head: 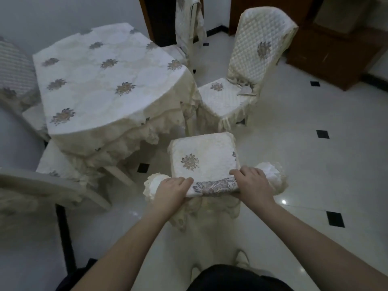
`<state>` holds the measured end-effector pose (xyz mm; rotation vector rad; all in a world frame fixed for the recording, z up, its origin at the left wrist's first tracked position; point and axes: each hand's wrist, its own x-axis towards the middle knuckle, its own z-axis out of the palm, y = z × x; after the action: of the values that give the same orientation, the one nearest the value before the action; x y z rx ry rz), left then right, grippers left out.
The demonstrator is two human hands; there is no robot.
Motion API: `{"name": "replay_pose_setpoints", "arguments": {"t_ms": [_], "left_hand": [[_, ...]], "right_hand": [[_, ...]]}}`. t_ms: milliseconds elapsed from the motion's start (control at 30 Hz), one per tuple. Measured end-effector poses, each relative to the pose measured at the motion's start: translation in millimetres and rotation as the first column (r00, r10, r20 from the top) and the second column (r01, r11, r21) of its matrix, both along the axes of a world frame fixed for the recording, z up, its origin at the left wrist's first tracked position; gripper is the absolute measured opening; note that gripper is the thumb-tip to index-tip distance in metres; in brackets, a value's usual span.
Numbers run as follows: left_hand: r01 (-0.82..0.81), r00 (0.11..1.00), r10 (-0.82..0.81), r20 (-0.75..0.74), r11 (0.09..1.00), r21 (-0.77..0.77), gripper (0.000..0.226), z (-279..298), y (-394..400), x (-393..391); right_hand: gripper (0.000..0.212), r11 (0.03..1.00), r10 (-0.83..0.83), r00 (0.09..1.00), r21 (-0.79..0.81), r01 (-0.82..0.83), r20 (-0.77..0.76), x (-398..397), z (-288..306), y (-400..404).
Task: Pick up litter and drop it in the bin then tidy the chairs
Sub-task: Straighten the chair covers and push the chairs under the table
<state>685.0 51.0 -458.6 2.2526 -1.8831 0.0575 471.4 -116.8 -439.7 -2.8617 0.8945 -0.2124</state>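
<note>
Both hands grip the top rail of the cream fabric-covered chair point(204, 158): your left hand point(171, 191) and right hand point(253, 182) sit wide apart, fingers curled over it, likely for even steering. The chair stands just clear of the cloth-draped desk point(100, 85), seat facing it. No litter visible.

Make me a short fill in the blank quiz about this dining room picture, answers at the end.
1. Both hands, the left hand and the right hand, grip the top of a chair's ____.
2. The table is covered by a ____ with flower motifs.
3. The small dark squares set in the floor are ____ in colour.

Missing words: backrest; tablecloth; black
</note>
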Motion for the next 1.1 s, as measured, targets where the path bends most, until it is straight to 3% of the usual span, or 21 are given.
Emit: {"name": "replay_pose_setpoints", "arguments": {"t_ms": [133,267,367,500,800,867,1100], "left_hand": [[0.036,0.999,-0.034,-0.037,0.997,0.074,0.045,9.3,0.9,8.6],[-0.074,0.985,0.101,-0.141,0.979,0.188,0.036,11.3,4.3,20.8],[-0.099,0.978,0.142,-0.15,0.96,0.263,0.039,9.2,3.6,31.6],[-0.166,0.962,0.222,-0.158,0.937,0.309,0.029,8.2,0.9,32.1],[-0.226,0.964,0.244,-0.108,0.962,0.152,0.024,2.9,6.9,18.6],[-0.229,0.962,0.247,-0.12,0.962,0.148,0.017,4.2,6.9,17.1],[-0.281,0.937,0.321,-0.136,0.927,0.247,0.024,4.5,21.0,32.2]], "right_hand": [[0.067,0.99,0.144,0.989,-0.007,-0.144,0.034,-7.9,-5.3,-23.7],[0.063,0.985,0.169,0.984,0.029,-0.17,0.049,-14.8,-12.3,-42.8],[0.065,0.986,0.156,0.988,0.066,-0.155,-0.017,-14.7,-18.6,-45.7],[0.058,0.97,0.206,0.978,0.133,-0.206,0.009,-11.5,-16.3,-49.6],[0.045,0.958,0.276,0.961,0.081,-0.276,0.013,-9.4,-10.7,-54.0],[0.044,0.956,0.284,0.959,0.076,-0.285,0.017,-8.7,-11.0,-53.6],[0.043,0.934,0.354,0.935,0.059,-0.353,-0.009,4.9,-10.4,-48.2]]}}
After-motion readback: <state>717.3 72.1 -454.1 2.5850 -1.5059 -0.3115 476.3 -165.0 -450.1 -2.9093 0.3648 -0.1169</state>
